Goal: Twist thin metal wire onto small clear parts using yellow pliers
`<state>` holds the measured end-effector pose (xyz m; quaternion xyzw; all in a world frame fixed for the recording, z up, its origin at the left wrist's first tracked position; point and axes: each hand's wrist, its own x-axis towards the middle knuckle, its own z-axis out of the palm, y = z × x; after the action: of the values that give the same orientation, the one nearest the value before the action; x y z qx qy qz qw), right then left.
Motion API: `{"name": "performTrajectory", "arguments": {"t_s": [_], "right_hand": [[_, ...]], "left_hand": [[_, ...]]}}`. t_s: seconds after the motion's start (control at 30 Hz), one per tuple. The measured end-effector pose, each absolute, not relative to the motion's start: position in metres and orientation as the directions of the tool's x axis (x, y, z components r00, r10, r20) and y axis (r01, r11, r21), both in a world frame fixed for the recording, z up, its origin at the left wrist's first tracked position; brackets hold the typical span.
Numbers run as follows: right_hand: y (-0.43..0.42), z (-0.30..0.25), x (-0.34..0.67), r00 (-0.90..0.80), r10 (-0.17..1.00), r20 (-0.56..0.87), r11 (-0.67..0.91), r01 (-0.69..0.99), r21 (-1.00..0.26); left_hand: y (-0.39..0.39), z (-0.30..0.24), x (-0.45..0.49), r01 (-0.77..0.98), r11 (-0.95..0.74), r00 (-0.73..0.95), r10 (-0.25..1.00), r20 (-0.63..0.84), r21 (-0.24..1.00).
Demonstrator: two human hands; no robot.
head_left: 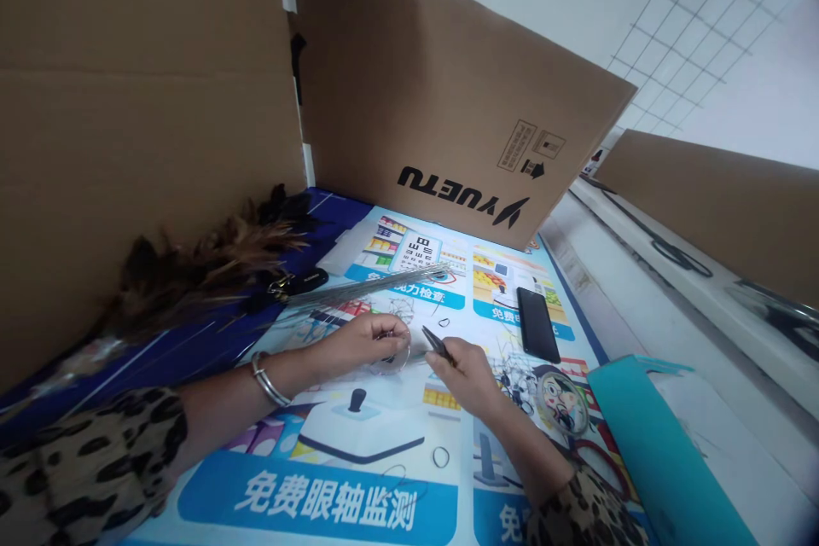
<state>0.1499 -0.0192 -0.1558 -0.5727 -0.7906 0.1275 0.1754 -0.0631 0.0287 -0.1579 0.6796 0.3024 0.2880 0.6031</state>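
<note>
My left hand (366, 339) is closed in a pinch on a thin wire ring (393, 358) held just above the printed poster (358, 495). My right hand (469, 372) is closed on small dark pliers (437, 342), whose tips point up-left toward the ring. The two hands are close together, a few centimetres apart. A silver bangle (269, 379) sits on my left wrist. A bundle of straight thin wires (371, 286) lies just beyond my left hand.
A black phone (537, 323) lies on the poster to the right. Brown feathers (205, 269) are piled at the left. Cardboard panels (448, 102) stand behind. A teal folder (646, 435) lies at the right, with small wire rings (440, 456) on the poster.
</note>
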Motion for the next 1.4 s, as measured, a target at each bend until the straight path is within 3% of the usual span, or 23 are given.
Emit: {"name": "performTrajectory", "arguments": {"t_s": [0.27,0.47,0.67,0.9,1.03,1.4], "right_hand": [[-0.021,-0.156,0.143,-0.206,0.91,0.36,0.408,0.601,-0.687],[-0.023,-0.156,0.14,-0.143,0.912,0.385,0.399,0.529,-0.749],[-0.023,-0.158,0.143,-0.102,0.894,0.436,0.382,0.682,-0.623],[-0.022,-0.171,0.145,-0.228,0.861,0.454,0.399,0.857,-0.325],[-0.021,-0.176,0.145,-0.2,0.841,0.503,0.383,0.877,-0.291],[-0.022,-0.168,0.145,-0.269,0.857,0.44,0.405,0.879,-0.25]], "left_hand": [[0.03,-0.164,-0.062,-0.038,0.082,0.675,0.737,-0.034,0.996],[0.031,-0.167,-0.063,-0.08,0.087,0.686,0.727,-0.009,0.993],[0.031,-0.169,-0.061,-0.099,0.092,0.677,0.736,-0.001,0.991],[0.03,-0.166,-0.062,-0.133,0.079,0.67,0.742,0.031,0.988],[0.029,-0.164,-0.062,-0.115,0.08,0.663,0.748,0.017,0.99],[0.029,-0.16,-0.063,-0.028,-0.044,0.611,0.79,0.052,0.999]]}}
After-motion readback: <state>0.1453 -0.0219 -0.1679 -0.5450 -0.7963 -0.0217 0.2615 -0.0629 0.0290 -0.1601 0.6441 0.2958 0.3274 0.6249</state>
